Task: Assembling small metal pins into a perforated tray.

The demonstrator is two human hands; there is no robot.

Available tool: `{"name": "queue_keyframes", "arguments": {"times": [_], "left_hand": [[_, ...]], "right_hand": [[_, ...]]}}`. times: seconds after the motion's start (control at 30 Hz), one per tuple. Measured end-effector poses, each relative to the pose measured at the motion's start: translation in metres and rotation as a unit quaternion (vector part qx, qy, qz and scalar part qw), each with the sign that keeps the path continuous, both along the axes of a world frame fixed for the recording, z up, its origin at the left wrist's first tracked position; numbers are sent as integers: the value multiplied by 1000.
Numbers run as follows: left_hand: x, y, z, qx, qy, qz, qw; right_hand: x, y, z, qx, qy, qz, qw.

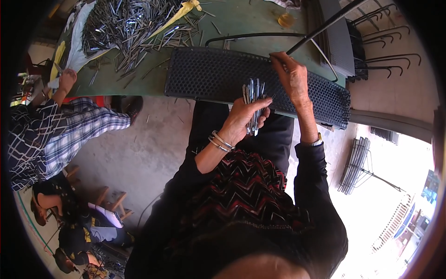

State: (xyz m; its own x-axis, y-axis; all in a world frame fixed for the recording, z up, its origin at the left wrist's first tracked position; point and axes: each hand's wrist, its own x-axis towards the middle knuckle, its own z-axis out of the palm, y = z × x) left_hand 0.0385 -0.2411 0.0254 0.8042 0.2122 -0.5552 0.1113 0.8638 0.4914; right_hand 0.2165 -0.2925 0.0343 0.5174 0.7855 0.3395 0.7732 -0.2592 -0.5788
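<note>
Left hand point(240, 117) grips rods point(253, 94), frame centre; right hand point(293, 78) pinched over tray point(218, 72), contents unclear. Apparently inserting; next calls for careful alignment.

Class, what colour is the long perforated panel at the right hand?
The long perforated panel is black; head view shows it best.

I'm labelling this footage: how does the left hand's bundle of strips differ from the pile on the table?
The bundle is gripped in the left hand; the pile lies on the table. The bundle's strips run roughly parallel; the pile's lie jumbled. The bundle is smaller than the pile. Both contain thin strips.
</note>
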Motion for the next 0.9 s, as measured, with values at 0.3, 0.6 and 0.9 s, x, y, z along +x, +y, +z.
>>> {"name": "queue_keyframes", "arguments": {"times": [0.3, 0.6, 0.9], "left_hand": [[-3, 0, 6, -9, -6, -8, 1000], [-6, -12, 5, 15, -29, -27, 999], [-22, -29, 28, 66, -34, -28, 997]], "right_hand": [[-15, -7, 2, -30, -123, -81, 989], [-26, -48, 37, -100, 333, 76, 934], [-49, -68, 61, -87, 394, 52, 914]]}}
